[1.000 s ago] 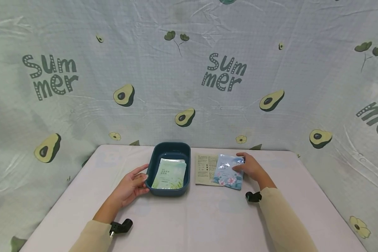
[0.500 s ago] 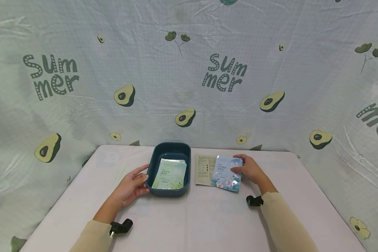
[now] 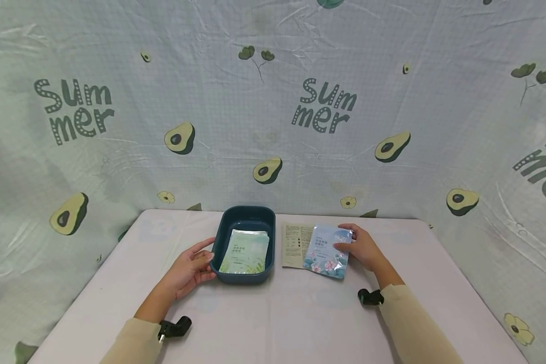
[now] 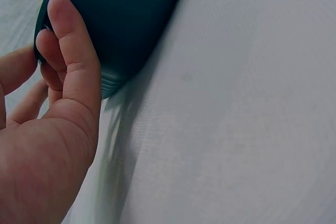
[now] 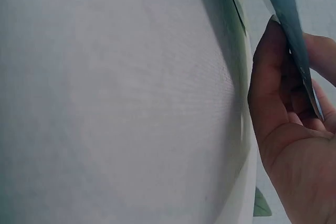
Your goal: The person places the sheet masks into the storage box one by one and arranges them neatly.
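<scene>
A dark blue plastic bin (image 3: 223,278) stands on the table, and a green-and-white sachet (image 3: 244,252) lies in it, possibly with more beneath. At the bin's left side, my left hand (image 3: 192,268) holds the rim; in the left wrist view, fingers (image 4: 79,56) lie against the outer wall (image 4: 126,19). My right hand (image 3: 366,248) pinches a blue sachet with pink flowers (image 3: 325,253) by its upper right side. That sachet is tilted above a beige printed packet (image 3: 293,246) and covers its right part. In the right wrist view, the blue sachet (image 5: 294,30) appears edge-on between thumb and fingers.
A pale cloth covers the table (image 3: 273,323). Right behind its far edge hangs a white curtain (image 3: 227,126) printed with avocados and lettering. Small black cameras (image 3: 175,327) are strapped to both wrists.
My right hand has drawn the blue sachet slightly left and toward me, raising it off the beige packet. The left hand and the bin have stayed in place.
</scene>
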The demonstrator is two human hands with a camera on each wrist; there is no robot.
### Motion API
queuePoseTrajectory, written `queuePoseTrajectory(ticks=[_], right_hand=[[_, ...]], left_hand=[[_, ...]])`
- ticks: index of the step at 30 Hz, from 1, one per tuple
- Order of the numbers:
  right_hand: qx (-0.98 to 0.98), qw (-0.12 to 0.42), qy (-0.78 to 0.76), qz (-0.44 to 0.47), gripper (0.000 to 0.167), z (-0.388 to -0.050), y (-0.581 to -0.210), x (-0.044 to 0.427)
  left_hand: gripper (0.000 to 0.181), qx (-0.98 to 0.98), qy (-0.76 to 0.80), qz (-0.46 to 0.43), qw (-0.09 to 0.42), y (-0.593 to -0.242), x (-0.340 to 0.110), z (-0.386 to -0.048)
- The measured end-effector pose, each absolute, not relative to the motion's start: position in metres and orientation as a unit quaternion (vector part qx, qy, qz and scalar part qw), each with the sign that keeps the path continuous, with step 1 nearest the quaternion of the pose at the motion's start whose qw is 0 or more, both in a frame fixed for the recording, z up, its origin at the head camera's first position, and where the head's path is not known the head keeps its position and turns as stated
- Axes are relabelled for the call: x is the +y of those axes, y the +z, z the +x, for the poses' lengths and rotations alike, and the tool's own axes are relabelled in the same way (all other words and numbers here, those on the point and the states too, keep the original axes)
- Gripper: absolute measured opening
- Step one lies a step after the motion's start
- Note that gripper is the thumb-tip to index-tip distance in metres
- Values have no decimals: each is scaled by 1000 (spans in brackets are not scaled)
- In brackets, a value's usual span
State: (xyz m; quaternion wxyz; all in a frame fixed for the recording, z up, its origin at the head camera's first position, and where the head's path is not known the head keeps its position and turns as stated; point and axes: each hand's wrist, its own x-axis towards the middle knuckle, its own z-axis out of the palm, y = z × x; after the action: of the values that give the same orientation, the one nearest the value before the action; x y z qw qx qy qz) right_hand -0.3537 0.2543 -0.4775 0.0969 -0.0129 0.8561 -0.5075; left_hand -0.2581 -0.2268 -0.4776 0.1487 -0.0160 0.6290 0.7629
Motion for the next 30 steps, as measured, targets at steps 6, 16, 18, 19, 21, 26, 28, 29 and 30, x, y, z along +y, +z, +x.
queuePoseTrajectory(ticks=[6,16,18,19,21,26,28,29,30], right_hand=[[849,95,-520,-20,71,-348,-477,253],[820,94,-564,-28,73,-335,-470,244],[817,95,-568,-31,74,-333,-470,242],[817,93,-569,-30,74,-332,-470,240],[814,92,-572,-28,74,-329,-469,237],[812,86,-577,-29,74,-324,-463,228],[807,87,-583,-33,74,-322,-461,224],[804,87,-587,-35,74,-321,-460,222],[802,88,-590,-38,73,-320,-459,221]], left_hand=[[65,628,763,-18,149,-478,-226,-258],[65,631,761,-19,150,-477,-226,-258],[65,633,759,-20,150,-477,-226,-258],[66,634,759,-21,150,-477,-226,-258],[65,635,757,-20,150,-476,-227,-258],[65,637,756,-16,150,-475,-227,-259],[65,635,757,-15,151,-474,-227,-259],[64,633,759,-16,151,-474,-227,-259],[65,631,761,-14,152,-474,-228,-259]])
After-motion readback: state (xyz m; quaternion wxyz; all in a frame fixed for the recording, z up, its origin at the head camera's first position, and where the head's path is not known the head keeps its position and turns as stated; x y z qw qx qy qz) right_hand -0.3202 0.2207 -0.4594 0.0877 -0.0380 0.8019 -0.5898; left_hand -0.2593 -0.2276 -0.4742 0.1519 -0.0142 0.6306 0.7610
